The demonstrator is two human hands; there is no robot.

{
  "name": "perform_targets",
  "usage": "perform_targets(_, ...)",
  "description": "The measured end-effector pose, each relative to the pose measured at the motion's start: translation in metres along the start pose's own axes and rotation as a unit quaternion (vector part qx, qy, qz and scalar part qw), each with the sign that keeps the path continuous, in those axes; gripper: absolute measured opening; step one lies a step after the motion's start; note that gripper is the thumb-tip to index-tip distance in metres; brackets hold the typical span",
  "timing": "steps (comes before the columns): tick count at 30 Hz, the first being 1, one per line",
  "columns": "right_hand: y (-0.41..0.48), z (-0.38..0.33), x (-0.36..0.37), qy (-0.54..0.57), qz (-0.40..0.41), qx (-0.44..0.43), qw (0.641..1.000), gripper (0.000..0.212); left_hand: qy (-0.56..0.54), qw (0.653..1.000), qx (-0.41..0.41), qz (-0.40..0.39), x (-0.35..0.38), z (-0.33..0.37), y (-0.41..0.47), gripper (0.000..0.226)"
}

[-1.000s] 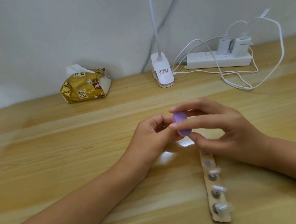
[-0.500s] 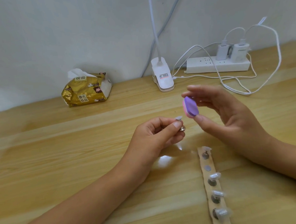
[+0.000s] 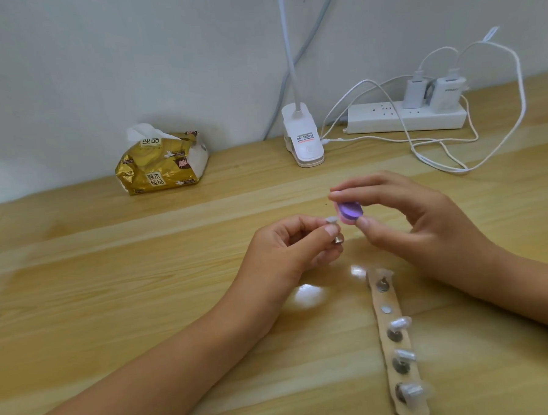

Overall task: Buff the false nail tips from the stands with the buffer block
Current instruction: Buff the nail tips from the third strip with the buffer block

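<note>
Meanwhile right hand pinches buffer block.

A light wooden plank table runs up to a pale wall. At its back left lies a gold plastic pack of white tissues. Near the back centre sits a white clip-on lamp base. To its right lies a white power strip with 2 white chargers plugged in, their thin white cables looping over the wood. At the front right lies a brown cardboard strip with a row of small metal stands, 3 of them bearing clear false nail tips.
</note>
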State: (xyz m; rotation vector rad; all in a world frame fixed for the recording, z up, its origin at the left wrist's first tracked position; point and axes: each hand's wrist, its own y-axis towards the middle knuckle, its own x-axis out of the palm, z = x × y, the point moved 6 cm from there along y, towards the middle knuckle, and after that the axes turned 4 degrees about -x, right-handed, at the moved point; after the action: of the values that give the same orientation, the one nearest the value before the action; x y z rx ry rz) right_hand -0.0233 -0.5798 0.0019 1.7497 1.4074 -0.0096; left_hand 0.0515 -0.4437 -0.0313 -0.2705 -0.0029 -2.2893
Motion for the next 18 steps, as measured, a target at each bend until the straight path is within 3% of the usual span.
perform_targets(3,0.000,0.000,-0.006,0.034,0.016,0.005,0.999,0.026,0.022,1.000,0.002,-0.007,0.001,0.000,-0.001,0.011)
perform_targets(7,-0.001,-0.011,0.006,0.001,-0.046,-0.051,0.998,0.032,0.077,0.997,0.014,-0.014,0.003,0.000,-0.002,0.004)
perform_targets(13,0.000,0.007,-0.008,0.077,0.017,0.084,0.993,0.026,0.097,0.994,0.038,-0.012,0.005,0.004,-0.006,0.009)
perform_targets(15,-0.001,0.006,-0.011,0.138,0.034,0.075,0.987,0.028,0.091,0.995,0.041,-0.009,0.005,0.004,-0.006,0.009)
perform_targets(18,-0.002,-0.008,-0.002,0.115,-0.031,-0.003,0.993,0.028,0.095,0.994,0.043,-0.011,0.004,0.003,-0.005,0.009)
